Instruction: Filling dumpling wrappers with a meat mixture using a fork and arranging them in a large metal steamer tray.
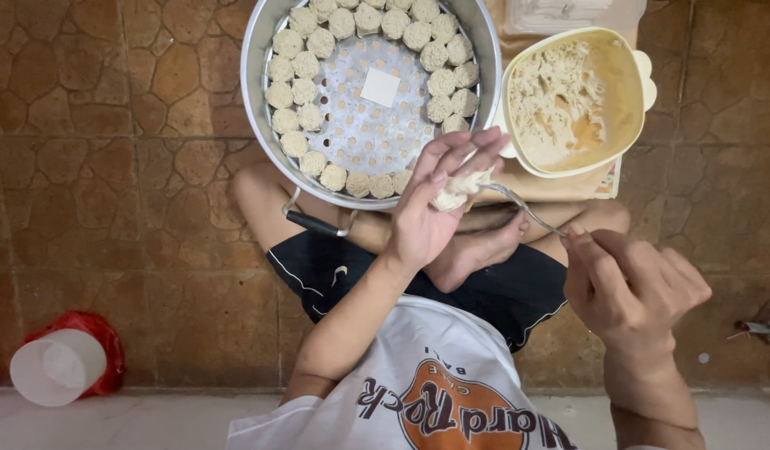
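A red plastic bag (97, 354) lies on the floor at lower left. A small white paper square (380, 87) sits inside the steamer tray (256, 100).

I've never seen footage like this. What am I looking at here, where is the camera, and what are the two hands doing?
The camera sits on a person's head and looks straight down, so you see their own arms and crossed legs on a brown tiled floor. The left hand cups a small dumpling being filled. The right hand holds a metal spoon whose tip reaches that dumpling. Ahead lies a round metal steamer tray with finished dumplings ringed along its edge, and beside it a yellow bowl of filling. At lower left stands a white cup.
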